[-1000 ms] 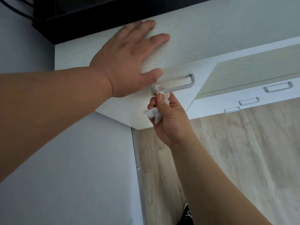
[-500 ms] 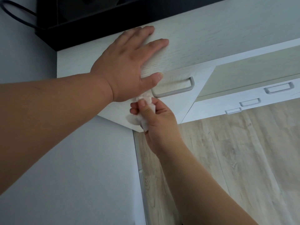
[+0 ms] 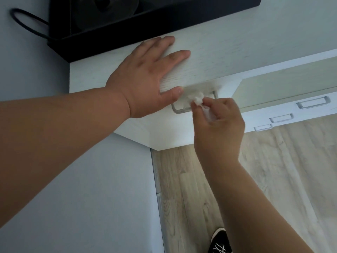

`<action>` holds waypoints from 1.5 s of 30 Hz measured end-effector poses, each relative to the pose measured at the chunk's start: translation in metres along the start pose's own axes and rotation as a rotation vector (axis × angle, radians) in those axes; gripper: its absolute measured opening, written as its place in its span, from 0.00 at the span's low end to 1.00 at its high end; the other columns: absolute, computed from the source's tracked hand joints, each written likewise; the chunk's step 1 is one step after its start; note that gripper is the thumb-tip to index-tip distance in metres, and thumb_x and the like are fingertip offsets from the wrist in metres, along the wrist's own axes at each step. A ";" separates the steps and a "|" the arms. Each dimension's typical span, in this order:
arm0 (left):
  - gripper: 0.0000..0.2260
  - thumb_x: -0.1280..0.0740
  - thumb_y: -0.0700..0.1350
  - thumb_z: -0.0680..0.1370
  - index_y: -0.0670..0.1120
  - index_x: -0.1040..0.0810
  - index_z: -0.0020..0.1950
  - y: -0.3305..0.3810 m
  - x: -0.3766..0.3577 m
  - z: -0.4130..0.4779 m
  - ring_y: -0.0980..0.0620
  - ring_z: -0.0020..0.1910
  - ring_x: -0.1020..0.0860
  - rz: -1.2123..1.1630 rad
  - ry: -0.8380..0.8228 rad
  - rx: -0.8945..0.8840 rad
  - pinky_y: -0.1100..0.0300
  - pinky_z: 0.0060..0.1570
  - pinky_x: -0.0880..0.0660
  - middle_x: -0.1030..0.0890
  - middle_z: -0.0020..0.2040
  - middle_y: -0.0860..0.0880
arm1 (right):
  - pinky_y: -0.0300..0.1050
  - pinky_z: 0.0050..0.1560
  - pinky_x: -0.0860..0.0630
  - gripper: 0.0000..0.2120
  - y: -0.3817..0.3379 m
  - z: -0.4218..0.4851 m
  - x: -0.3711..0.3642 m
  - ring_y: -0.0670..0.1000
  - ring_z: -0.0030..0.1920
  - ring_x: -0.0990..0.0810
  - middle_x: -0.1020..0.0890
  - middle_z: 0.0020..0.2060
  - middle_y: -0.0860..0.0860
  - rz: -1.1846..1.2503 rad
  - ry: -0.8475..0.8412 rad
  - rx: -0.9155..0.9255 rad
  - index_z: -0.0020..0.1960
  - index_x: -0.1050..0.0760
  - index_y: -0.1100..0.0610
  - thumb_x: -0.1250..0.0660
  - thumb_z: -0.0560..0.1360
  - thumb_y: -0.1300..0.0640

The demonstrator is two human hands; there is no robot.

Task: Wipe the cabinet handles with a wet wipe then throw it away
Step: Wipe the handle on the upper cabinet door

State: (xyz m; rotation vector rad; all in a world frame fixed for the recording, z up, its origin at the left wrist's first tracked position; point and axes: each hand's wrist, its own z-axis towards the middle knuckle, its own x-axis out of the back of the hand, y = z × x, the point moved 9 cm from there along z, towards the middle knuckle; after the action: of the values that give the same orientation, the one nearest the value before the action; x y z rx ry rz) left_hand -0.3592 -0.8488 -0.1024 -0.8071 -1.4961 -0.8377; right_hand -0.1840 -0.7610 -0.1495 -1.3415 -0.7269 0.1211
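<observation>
A pale wood-grain cabinet (image 3: 228, 52) stands against the grey wall. Its top drawer carries a metal bar handle (image 3: 179, 110). My left hand (image 3: 145, 77) lies flat on the cabinet top, fingers spread, thumb down over the drawer front beside the handle. My right hand (image 3: 218, 125) pinches a crumpled white wet wipe (image 3: 197, 99) and presses it against the middle of the handle, covering part of the bar. Three more drawer handles (image 3: 312, 105) (image 3: 281, 118) (image 3: 262, 127) show on the lower drawers to the right.
A black box-like device (image 3: 127, 21) with a black cable (image 3: 23, 24) sits on the cabinet's back left. Light wood floor (image 3: 273, 179) lies below, with a baseboard (image 3: 156, 189) along the wall. A black shoe (image 3: 220, 241) shows at the bottom.
My right hand with the wipe went from the handle's left end down and left off it, then back up and right onto the middle of the bar. The left hand stayed put.
</observation>
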 end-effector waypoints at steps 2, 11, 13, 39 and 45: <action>0.35 0.47 0.70 0.77 0.64 0.48 0.83 0.001 0.001 0.000 0.47 0.84 0.51 -0.003 0.000 -0.001 0.45 0.81 0.46 0.49 0.85 0.53 | 0.40 0.33 0.34 0.05 -0.015 -0.005 -0.021 0.48 0.34 0.28 0.24 0.37 0.48 -0.191 -0.041 0.188 0.50 0.13 0.52 0.28 0.77 0.56; 0.36 0.48 0.70 0.77 0.62 0.48 0.84 0.001 0.000 0.000 0.46 0.84 0.50 0.023 -0.015 0.009 0.44 0.81 0.46 0.49 0.85 0.52 | 0.42 0.32 0.39 0.08 -0.008 0.008 -0.003 0.51 0.33 0.27 0.23 0.33 0.45 -0.365 -0.071 0.179 0.49 0.15 0.49 0.33 0.80 0.53; 0.36 0.48 0.70 0.77 0.62 0.49 0.84 0.001 -0.001 0.000 0.46 0.84 0.50 0.032 -0.021 0.010 0.44 0.81 0.46 0.50 0.85 0.52 | 0.43 0.35 0.37 0.08 -0.007 0.005 -0.012 0.51 0.35 0.24 0.21 0.34 0.45 -0.309 -0.133 0.151 0.52 0.15 0.49 0.33 0.81 0.52; 0.36 0.46 0.68 0.76 0.61 0.46 0.84 0.002 0.000 0.000 0.44 0.83 0.49 0.014 -0.028 0.003 0.47 0.82 0.50 0.49 0.86 0.49 | 0.47 0.38 0.28 0.08 -0.013 0.001 -0.041 0.54 0.38 0.20 0.17 0.36 0.48 -0.314 -0.427 0.086 0.55 0.18 0.48 0.37 0.82 0.52; 0.36 0.46 0.68 0.76 0.60 0.46 0.84 0.002 0.000 0.000 0.43 0.83 0.49 0.010 -0.041 -0.008 0.44 0.83 0.50 0.49 0.86 0.48 | 0.48 0.40 0.26 0.11 -0.006 0.034 0.001 0.57 0.41 0.19 0.15 0.40 0.50 -0.502 -0.384 0.098 0.59 0.18 0.47 0.38 0.83 0.49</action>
State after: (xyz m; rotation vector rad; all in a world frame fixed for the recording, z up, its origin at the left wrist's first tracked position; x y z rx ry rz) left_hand -0.3573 -0.8475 -0.1018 -0.8416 -1.5249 -0.8246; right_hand -0.2041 -0.7337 -0.1419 -1.0165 -1.3446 0.0104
